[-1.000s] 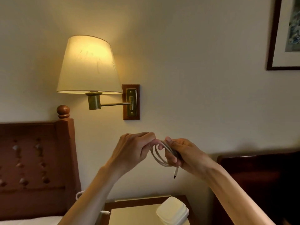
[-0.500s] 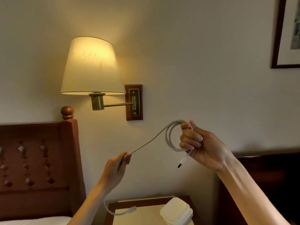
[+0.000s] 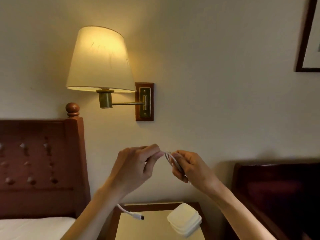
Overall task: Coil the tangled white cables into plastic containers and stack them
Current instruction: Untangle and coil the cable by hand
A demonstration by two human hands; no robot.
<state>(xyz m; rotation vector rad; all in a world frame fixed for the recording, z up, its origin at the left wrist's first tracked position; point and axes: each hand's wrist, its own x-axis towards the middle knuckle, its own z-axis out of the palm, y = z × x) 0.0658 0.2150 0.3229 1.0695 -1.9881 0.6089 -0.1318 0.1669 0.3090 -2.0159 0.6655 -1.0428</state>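
Since half a second ago, the hands have been brought together: the white cable [image 3: 168, 159] is pinched by the left hand [image 3: 136, 168] and its coil gripped by the right hand [image 3: 190, 168], above the tabletop [image 3: 149, 227], where stacked containers [image 3: 184, 220] sit near the right edge.

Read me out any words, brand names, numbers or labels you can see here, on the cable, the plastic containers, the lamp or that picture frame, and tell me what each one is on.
No readable text in this view.
White cable: no print visible.
Plastic containers: plain lids, no label.
Lamp and its brass wall plate: no markings legible.
Framed picture: mostly cut off at the edge, nothing readable.
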